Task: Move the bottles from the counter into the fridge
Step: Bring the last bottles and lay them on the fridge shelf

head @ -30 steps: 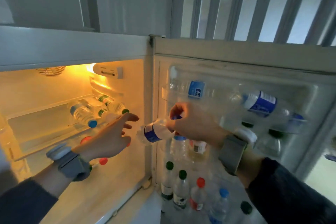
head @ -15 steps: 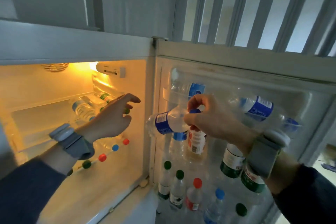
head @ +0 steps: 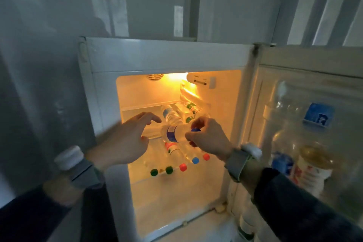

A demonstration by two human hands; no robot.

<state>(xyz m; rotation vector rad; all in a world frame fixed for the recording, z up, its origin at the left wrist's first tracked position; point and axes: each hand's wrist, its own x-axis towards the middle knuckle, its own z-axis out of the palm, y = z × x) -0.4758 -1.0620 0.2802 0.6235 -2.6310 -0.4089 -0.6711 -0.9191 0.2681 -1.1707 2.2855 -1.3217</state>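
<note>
- The right hand (head: 209, 139) reaches in from the lower right, wrist bent, and pinches the blue-capped neck of a clear bottle (head: 173, 133) between thumb and fingertips.
- That bottle lies sideways in the air, cap toward the right hand, base toward the left, in front of the fridge (head: 167, 55) opening, level with the upper shelf (head: 137, 113).
- The left hand (head: 128, 141) comes in from the lower left, palm turned toward the bottle, fingers spread and slightly curled; its fingertips are at the bottle's base, though whether they touch it cannot be told.
- Both wrists carry grey bands with a white block on top, and both arms wear dark sleeves.
- On the upper shelf, behind the hands, several bottles lie on their sides, one with a blue label, others with green.
- On the shelf below, a row of bottles lies with caps facing out: two green caps (head: 161, 171), a red one, a blue one and another red.
- The fridge interior is lit warm yellow by a lamp at the top right.
- The fridge door (head: 306, 68) stands open to the right of the fridge, and its racks hold more bottles, blurred.
- Above and left of the fridge is a plain grey wall (head: 49, 45); up to the right are pale vertical bars.
</note>
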